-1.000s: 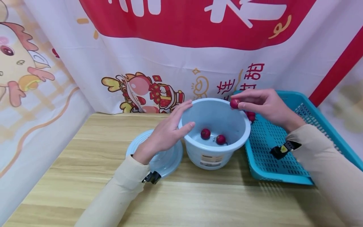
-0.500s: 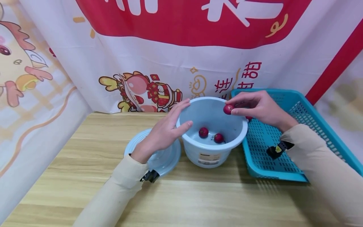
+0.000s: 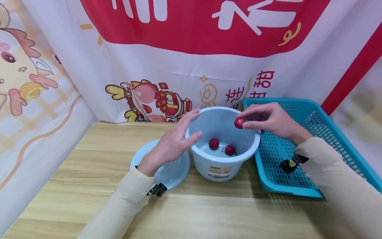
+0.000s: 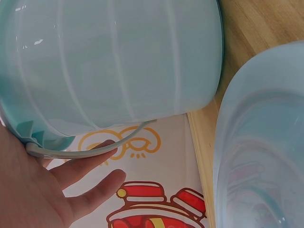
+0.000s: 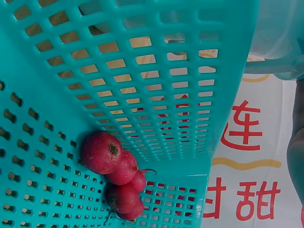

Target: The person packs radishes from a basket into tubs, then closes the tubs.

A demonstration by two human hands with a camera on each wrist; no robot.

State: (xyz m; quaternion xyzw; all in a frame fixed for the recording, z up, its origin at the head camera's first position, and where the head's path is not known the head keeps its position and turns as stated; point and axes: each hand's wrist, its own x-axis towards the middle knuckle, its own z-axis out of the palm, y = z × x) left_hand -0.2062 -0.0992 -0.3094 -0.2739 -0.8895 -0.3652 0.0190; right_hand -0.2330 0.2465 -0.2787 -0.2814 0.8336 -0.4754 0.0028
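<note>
My right hand [image 3: 273,121] pinches a red radish [image 3: 239,123] between thumb and fingers, over the right side of a light blue bucket [image 3: 200,162]. Two more radishes [image 3: 213,143] lie on the bucket's floor. On the bucket's left rim rests my left hand [image 3: 171,142], its fingers extended and thumb apart. The left wrist view shows those fingers beside the bucket's handle [image 4: 95,152], close to the ribbed wall. Several radishes [image 5: 100,153] sit grouped in a corner of the teal basket [image 5: 52,90]; in the head view my right hand mostly covers them.
A round light blue lid [image 3: 176,172] lies on the wooden table [image 3: 74,186], partly under my left forearm. The basket stands close against the bucket's right side. A printed white curtain [image 3: 179,69] hangs behind everything.
The right hand has carried the radish left and slightly down, from the bucket's right rim to over its opening. The left hand stays at the left rim.
</note>
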